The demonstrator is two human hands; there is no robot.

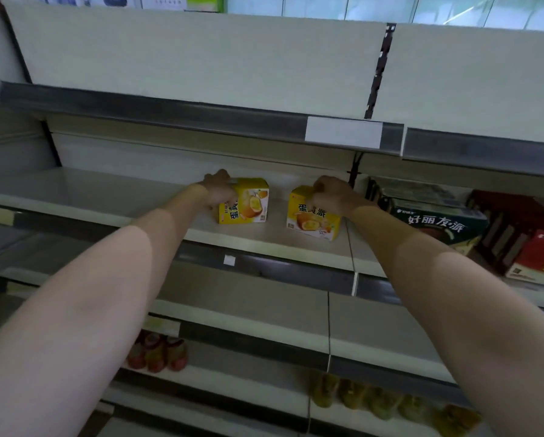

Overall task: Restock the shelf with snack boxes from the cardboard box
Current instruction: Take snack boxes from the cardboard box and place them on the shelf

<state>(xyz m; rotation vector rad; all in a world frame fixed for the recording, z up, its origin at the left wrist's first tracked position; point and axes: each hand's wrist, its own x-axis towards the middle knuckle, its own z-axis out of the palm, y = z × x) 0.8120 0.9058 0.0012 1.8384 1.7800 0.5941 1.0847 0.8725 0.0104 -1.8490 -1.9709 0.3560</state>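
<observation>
Left hand grips one yellow snack box by its upper left edge; right hand pinches the top of the other yellow box. Both stand upright on the shelf, apart, the right box nearer the shelf's front edge.

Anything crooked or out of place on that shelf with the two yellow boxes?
The right yellow box sits turned at an angle to the shelf edge, unlike the left yellow box, which faces squarer. Each hand, left and right, holds its box. Nothing looks spilled or damaged.
</observation>
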